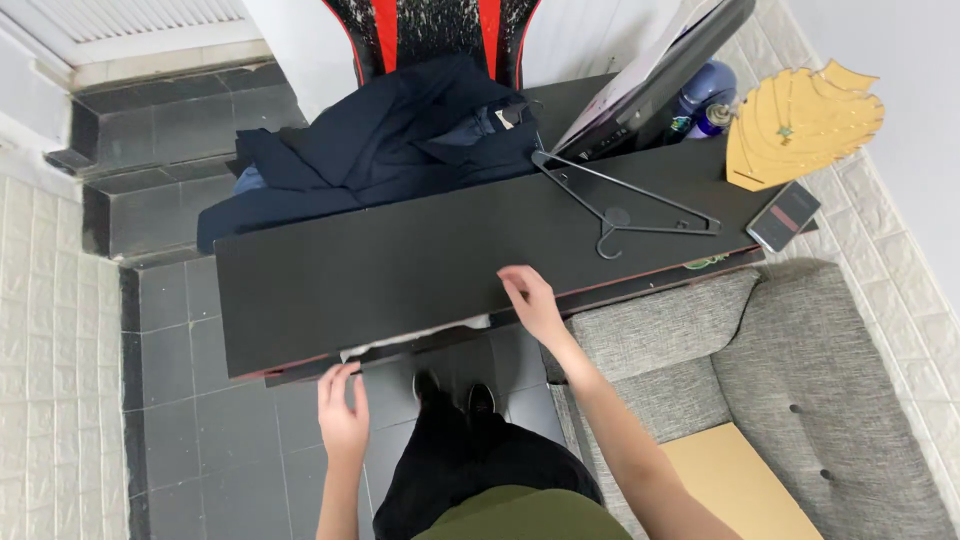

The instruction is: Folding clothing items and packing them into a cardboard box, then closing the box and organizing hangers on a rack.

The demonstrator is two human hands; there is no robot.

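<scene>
- Head view, lower centre of the frame: the left hand (pixel 343 415) is at the near edge of the black desk (pixel 420 270), fingers curled loosely toward a strip of white cloth (pixel 420 338) that shows just under that edge. Whether the fingertips actually pinch the cloth I cannot tell; the hand looks half closed, with nothing clearly in it.
- Just right of centre, the right hand (pixel 530 300) lies on the desk's front edge, fingers spread fairly flat and pressing down, holding nothing.
- The white cloth runs along the underside of the desk lip between the two hands, mostly hidden. It looks thin, soft and light, something that would bunch or slip, not keep its shape; I would judge it best taken by the exposed hem near the left hand, with a pinch, not a full grip.
- Upper centre: a dark navy jacket (pixel 400 150) is heaped over the far edge of the desk and the red-and-black chair (pixel 430 30) behind it.
- Upper right: a black clothes hanger (pixel 620 205) lies flat on the desk, well apart from both hands. Beyond it are a yellow necklace stand (pixel 800 125) and a phone (pixel 785 215).
- Lower right: a grey sofa (pixel 800 370) sits just beside the desk, with a tan board (pixel 740 485) on its seat.
- Bottom centre: the person's dark shoes (pixel 455 395) stand on grey floor tiles (pixel 200 420).
</scene>
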